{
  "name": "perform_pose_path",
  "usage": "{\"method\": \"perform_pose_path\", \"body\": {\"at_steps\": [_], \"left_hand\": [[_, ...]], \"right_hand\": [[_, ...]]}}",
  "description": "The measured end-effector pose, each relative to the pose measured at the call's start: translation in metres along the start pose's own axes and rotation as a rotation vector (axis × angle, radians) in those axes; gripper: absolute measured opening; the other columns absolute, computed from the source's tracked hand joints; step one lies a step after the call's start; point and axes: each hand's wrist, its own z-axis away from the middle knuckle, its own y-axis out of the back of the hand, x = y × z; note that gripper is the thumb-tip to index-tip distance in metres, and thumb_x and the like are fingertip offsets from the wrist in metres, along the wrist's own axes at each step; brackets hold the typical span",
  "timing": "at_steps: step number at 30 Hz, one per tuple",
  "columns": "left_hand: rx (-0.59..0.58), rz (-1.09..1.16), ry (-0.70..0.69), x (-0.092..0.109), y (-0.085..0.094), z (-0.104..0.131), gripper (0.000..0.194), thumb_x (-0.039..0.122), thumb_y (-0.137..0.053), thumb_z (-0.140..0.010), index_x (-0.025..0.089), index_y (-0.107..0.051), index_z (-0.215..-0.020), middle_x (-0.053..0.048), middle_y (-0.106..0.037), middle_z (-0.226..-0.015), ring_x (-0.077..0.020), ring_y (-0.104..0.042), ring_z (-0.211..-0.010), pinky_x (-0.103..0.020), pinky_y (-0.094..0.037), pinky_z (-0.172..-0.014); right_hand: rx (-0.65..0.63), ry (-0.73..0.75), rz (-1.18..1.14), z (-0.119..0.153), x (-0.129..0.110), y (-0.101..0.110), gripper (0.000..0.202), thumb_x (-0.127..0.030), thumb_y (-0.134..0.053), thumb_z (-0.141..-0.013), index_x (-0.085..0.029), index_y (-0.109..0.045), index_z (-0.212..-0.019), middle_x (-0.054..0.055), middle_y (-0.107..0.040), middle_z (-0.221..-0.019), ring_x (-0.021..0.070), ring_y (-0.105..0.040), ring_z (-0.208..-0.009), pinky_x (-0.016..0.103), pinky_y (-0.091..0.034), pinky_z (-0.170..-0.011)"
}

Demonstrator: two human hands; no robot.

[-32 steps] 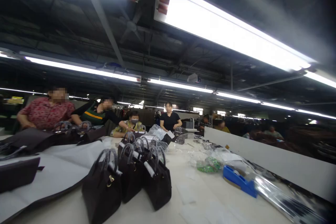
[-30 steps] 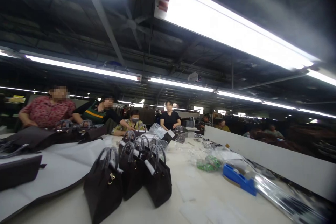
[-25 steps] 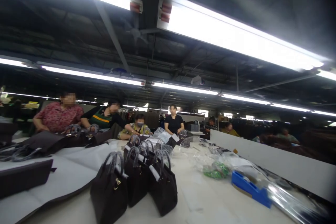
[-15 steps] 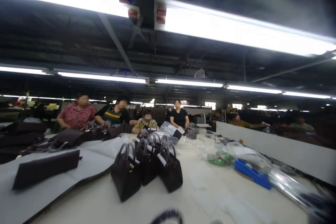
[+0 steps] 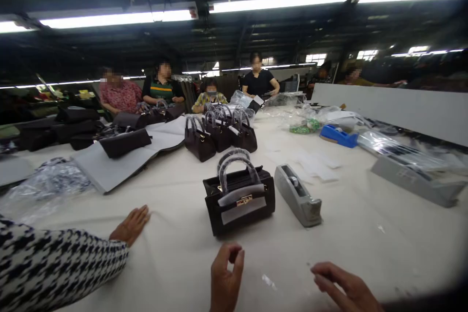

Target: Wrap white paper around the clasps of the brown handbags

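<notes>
My left hand [image 5: 225, 275] is just in front of a small dark handbag [image 5: 239, 200], apart from it. Its fingers curve toward the thumb, with a gap inside the curl and nothing visible in it. To the right, my right hand [image 5: 345, 286] hovers over the table, thumb and fingers slightly apart, nothing seen between them. The handbag stands upright, with clear wrap on its handles, a whitish sheet across its front and a gold-coloured clasp. Beside it stands a grey tape dispenser [image 5: 298, 196]. A scrap of clear film [image 5: 269, 281] lies between my hands.
Another person's hand [image 5: 131, 224], in a houndstooth sleeve [image 5: 62, 263], rests flat at left. Several wrapped handbags [image 5: 221, 134] stand behind. A blue tape dispenser [image 5: 338, 135] and a grey box-like object [image 5: 417, 180] are at right. Crumpled plastic [image 5: 54, 183] lies left; several people work across the table.
The view has tilted down, bringing my hands, the nearest handbag and the grey tape dispenser into sight. The other person's houndstooth sleeve and hand now show at left.
</notes>
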Motion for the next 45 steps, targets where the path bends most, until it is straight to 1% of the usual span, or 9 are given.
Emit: {"method": "perform_pose_path", "body": {"at_steps": [5, 11, 18, 21, 26, 34, 38, 42, 45], "left_hand": [[0.188, -0.129, -0.125, 0.012, 0.015, -0.017, 0.021, 0.037, -0.052, -0.078, 0.018, -0.057, -0.087, -0.005, -0.058, -0.086, -0.0174, -0.054, -0.077, -0.028, -0.045, -0.066], [0.350, -0.096, 0.094, 0.013, 0.005, -0.032, 0.033, 0.043, -0.053, -0.076, 0.017, -0.055, -0.096, -0.004, -0.059, -0.085, -0.0168, -0.056, -0.073, -0.028, -0.046, -0.062], [0.375, -0.534, -0.503, 0.031, -0.007, -0.056, 0.025, 0.029, -0.054, -0.078, 0.018, -0.055, -0.100, -0.008, -0.058, -0.103, -0.0226, -0.049, -0.102, -0.039, -0.037, -0.089], [0.311, -0.739, -0.586, 0.043, -0.012, -0.072, 0.029, 0.027, -0.055, -0.078, 0.018, -0.054, -0.105, -0.008, -0.061, -0.102, -0.0240, -0.051, -0.101, -0.040, -0.033, -0.087], [0.244, -0.910, -0.586, 0.045, -0.017, -0.083, 0.024, 0.021, -0.056, -0.076, 0.020, -0.058, -0.100, -0.006, -0.063, -0.096, -0.0238, -0.053, -0.091, -0.038, -0.031, -0.080], [0.242, -0.933, -0.619, 0.045, -0.012, -0.089, 0.017, 0.022, -0.055, -0.078, 0.021, -0.060, -0.095, -0.005, -0.063, -0.090, -0.0210, -0.052, -0.084, -0.037, -0.029, -0.077], [0.229, -0.924, -0.606, 0.048, -0.014, -0.088, 0.018, 0.024, -0.056, -0.078, 0.021, -0.060, -0.095, -0.005, -0.062, -0.092, -0.0210, -0.053, -0.086, -0.037, -0.030, -0.076], [0.214, -0.859, -0.641, 0.056, -0.016, -0.093, 0.023, 0.025, -0.057, -0.078, 0.021, -0.059, -0.100, -0.005, -0.061, -0.097, -0.0210, -0.053, -0.088, -0.037, -0.033, -0.078], [0.205, -0.826, -0.665, 0.061, -0.014, -0.097, 0.026, 0.026, -0.057, -0.078, 0.021, -0.057, -0.103, -0.006, -0.059, -0.098, -0.0213, -0.052, -0.089, -0.036, -0.035, -0.079]], "right_hand": [[-0.002, 0.073, -0.213, -0.027, -0.023, -0.028, 0.029, -0.046, -0.059, -0.070, -0.022, -0.065, -0.085, 0.003, -0.066, -0.082, 0.0213, -0.061, -0.080, 0.027, -0.048, -0.073], [-0.005, -0.130, -0.785, -0.079, -0.044, -0.065, 0.039, -0.043, -0.065, -0.068, -0.016, -0.056, -0.095, 0.007, -0.064, -0.088, 0.0220, -0.061, -0.086, 0.028, -0.049, -0.065], [0.140, -0.323, -1.246, -0.107, -0.061, -0.117, 0.050, -0.040, -0.076, -0.054, -0.019, -0.051, -0.091, 0.000, -0.061, -0.079, 0.0117, -0.059, -0.065, 0.020, -0.045, -0.052], [0.165, -0.345, -1.276, -0.110, -0.066, -0.133, 0.046, -0.045, -0.075, -0.052, -0.019, -0.048, -0.079, -0.006, -0.055, -0.064, 0.0061, -0.050, -0.049, 0.018, -0.041, -0.046], [0.155, -0.287, -1.220, -0.113, -0.063, -0.135, 0.043, -0.043, -0.077, -0.048, -0.017, -0.051, -0.071, -0.005, -0.054, -0.059, 0.0086, -0.052, -0.054, 0.018, -0.042, -0.047], [0.092, -0.173, -1.064, -0.114, -0.056, -0.131, 0.039, -0.047, -0.070, -0.059, -0.016, -0.056, -0.076, -0.002, -0.058, -0.063, 0.0110, -0.056, -0.057, 0.021, -0.044, -0.051], [0.169, -0.084, -0.940, -0.113, -0.049, -0.118, 0.034, -0.046, -0.067, -0.064, -0.016, -0.056, -0.075, -0.001, -0.058, -0.062, 0.0117, -0.054, -0.056, 0.021, -0.043, -0.051], [0.422, 0.314, -0.460, -0.113, -0.046, -0.086, 0.018, -0.034, -0.056, -0.078, -0.017, -0.058, -0.085, 0.003, -0.059, -0.075, 0.0146, -0.055, -0.069, 0.026, -0.045, -0.064], [0.431, 0.652, -0.171, -0.115, -0.055, -0.066, 0.014, -0.021, -0.046, -0.084, -0.018, -0.059, -0.090, 0.006, -0.058, -0.085, 0.0157, -0.056, -0.080, 0.028, -0.047, -0.072]]}}
